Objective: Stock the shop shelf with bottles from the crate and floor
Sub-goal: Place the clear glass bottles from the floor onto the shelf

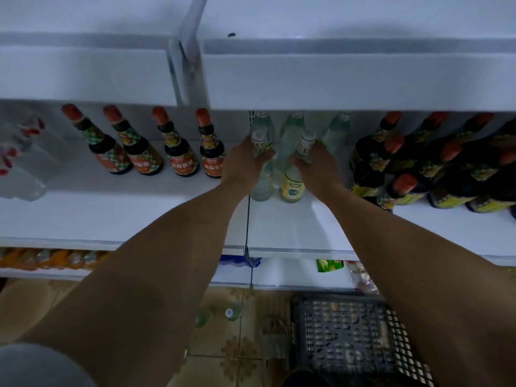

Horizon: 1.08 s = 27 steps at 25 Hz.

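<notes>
Clearly stocked already on the white metal shelf (293,227): four dark sauce bottles with red caps and orange labels (178,146) to the left, printed in Chinese characters too blurred to read. To the right, a cluster of dark bottles with red caps and yellow labels (418,174), writing illegible. Between them, at the back, three pale green clear bottles (290,135) under the upper shelf.

Left hand (247,163) curled round the neck of a clear glass bottle with a white cap (262,185), base on the shelf, label facing away. Right hand (315,166) curled likewise round a clear bottle with a yellow label and white cap (293,187), standing just beside the first; small green mark on the label, text unreadable. Both bottles upright, nearly touching, necks within the fingers, caps above them.

Below, on the tiled floor (237,350), a dark grey plastic crate (354,333), with a few clear bottles (229,314) to its left.
</notes>
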Each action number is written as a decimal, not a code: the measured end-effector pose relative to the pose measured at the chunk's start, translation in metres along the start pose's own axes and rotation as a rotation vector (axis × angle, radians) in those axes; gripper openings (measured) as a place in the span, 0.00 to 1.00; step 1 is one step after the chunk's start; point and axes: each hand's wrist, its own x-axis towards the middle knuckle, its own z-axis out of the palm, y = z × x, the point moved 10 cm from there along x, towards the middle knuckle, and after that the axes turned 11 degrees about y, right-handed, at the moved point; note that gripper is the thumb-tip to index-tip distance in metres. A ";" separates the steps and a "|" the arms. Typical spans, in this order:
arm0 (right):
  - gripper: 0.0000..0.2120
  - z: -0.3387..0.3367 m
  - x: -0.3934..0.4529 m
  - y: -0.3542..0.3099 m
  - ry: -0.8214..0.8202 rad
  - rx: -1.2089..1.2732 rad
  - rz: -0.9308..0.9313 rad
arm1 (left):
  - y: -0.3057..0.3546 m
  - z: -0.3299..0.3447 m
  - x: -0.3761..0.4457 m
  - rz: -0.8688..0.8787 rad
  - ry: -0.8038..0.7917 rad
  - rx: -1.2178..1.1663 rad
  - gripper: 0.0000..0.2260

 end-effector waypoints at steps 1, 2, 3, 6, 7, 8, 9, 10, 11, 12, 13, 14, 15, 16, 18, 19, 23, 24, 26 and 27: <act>0.18 0.000 0.006 -0.001 0.016 0.013 -0.015 | 0.003 0.004 0.004 0.008 -0.006 0.006 0.23; 0.18 0.002 0.011 -0.002 0.018 0.019 -0.023 | 0.005 0.008 0.008 0.021 -0.016 0.032 0.24; 0.18 0.004 0.015 -0.002 0.016 0.019 -0.034 | 0.007 0.010 0.012 0.030 -0.026 0.064 0.24; 0.19 0.011 0.022 -0.001 -0.009 0.020 -0.025 | 0.007 0.013 0.020 0.032 -0.042 0.066 0.23; 0.19 0.011 0.022 -0.001 -0.013 0.036 -0.016 | 0.006 0.014 0.020 0.019 -0.060 0.043 0.24; 0.20 0.012 0.022 -0.001 -0.017 0.046 -0.003 | 0.004 0.016 0.019 0.008 -0.079 0.013 0.25; 0.20 0.013 0.022 0.001 -0.025 0.052 0.010 | 0.001 0.018 0.017 -0.008 -0.099 -0.014 0.25; 0.20 0.015 0.022 0.003 -0.040 0.048 0.025 | -0.001 0.020 0.016 -0.024 -0.115 -0.036 0.26; 0.21 0.018 0.021 0.006 -0.061 0.039 0.041 | -0.002 0.021 0.014 -0.038 -0.126 -0.052 0.26; 0.23 0.020 0.019 0.007 -0.083 0.030 0.058 | -0.002 0.020 0.013 -0.049 -0.131 -0.066 0.26; 0.26 0.022 0.017 0.010 -0.096 0.024 0.086 | -0.002 0.019 0.011 -0.057 -0.132 -0.077 0.26; 0.29 0.022 0.012 0.015 -0.099 0.023 0.128 | -0.002 0.018 0.009 -0.066 -0.134 -0.077 0.26; 0.32 0.021 0.005 0.019 -0.088 0.015 0.170 | -0.004 0.016 0.004 -0.079 -0.139 -0.069 0.26; 0.34 0.017 -0.006 0.023 -0.059 -0.006 0.204 | -0.007 0.012 -0.003 -0.094 -0.141 -0.063 0.27; 0.32 0.003 -0.032 0.024 0.046 -0.060 0.217 | -0.017 -0.002 -0.021 -0.131 -0.116 -0.061 0.29; 0.28 -0.006 -0.047 0.020 0.105 -0.070 0.210 | -0.025 -0.012 -0.031 -0.153 -0.092 -0.067 0.30; 0.09 -0.015 -0.119 0.000 0.175 -0.013 0.299 | -0.068 -0.054 -0.090 -0.204 -0.030 -0.054 0.27; 0.07 -0.008 -0.137 -0.008 0.150 -0.006 0.308 | -0.080 -0.063 -0.106 -0.219 -0.028 -0.045 0.25; 0.08 0.016 -0.174 -0.024 0.072 -0.024 0.285 | -0.109 -0.080 -0.140 -0.253 -0.021 -0.030 0.22; 0.10 0.033 -0.192 -0.028 0.014 -0.044 0.263 | -0.125 -0.086 -0.155 -0.274 -0.021 -0.028 0.21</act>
